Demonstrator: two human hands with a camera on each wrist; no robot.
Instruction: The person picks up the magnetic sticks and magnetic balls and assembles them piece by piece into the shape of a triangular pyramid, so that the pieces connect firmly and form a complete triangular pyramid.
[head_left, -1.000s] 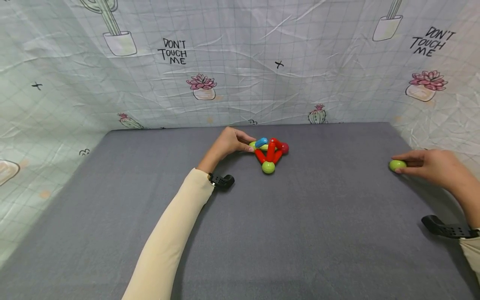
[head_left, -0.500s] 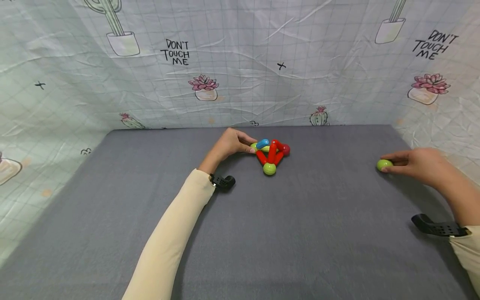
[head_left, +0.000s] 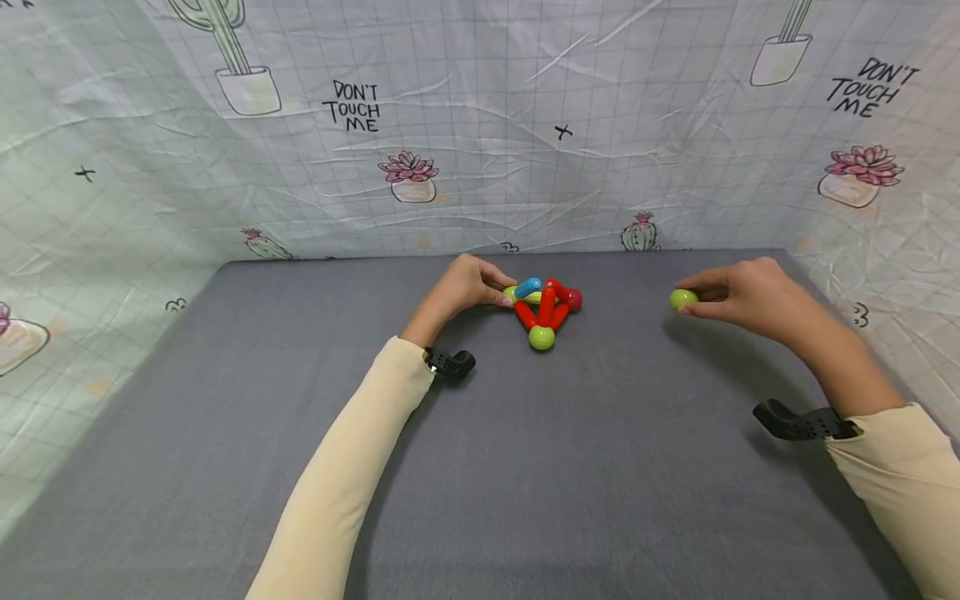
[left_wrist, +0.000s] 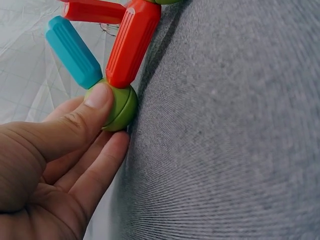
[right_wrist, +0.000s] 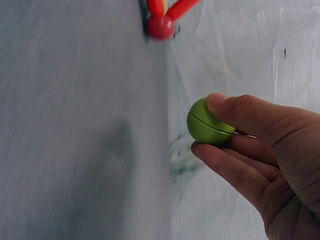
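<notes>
Near the back of the table stands a small structure of coloured rods and balls. My left hand pinches its green corner ball between thumb and fingers. From that ball a blue rod slants up and a red rod runs to another green ball at the front. A dark red ball forms the right corner, with more red rods rising to lean together above. To the right, my right hand holds a loose green ball above the table, pinched between thumb and fingertips.
A grey cloth covers the table. Behind it and along both sides hangs a pale printed sheet with cactus drawings. Each wrist wears a black band, the left one lying close over the cloth.
My right hand has carried the green ball leftward, nearer the structure, and lifted it off the cloth. The left hand keeps its pinch on the corner ball, nearly still.
</notes>
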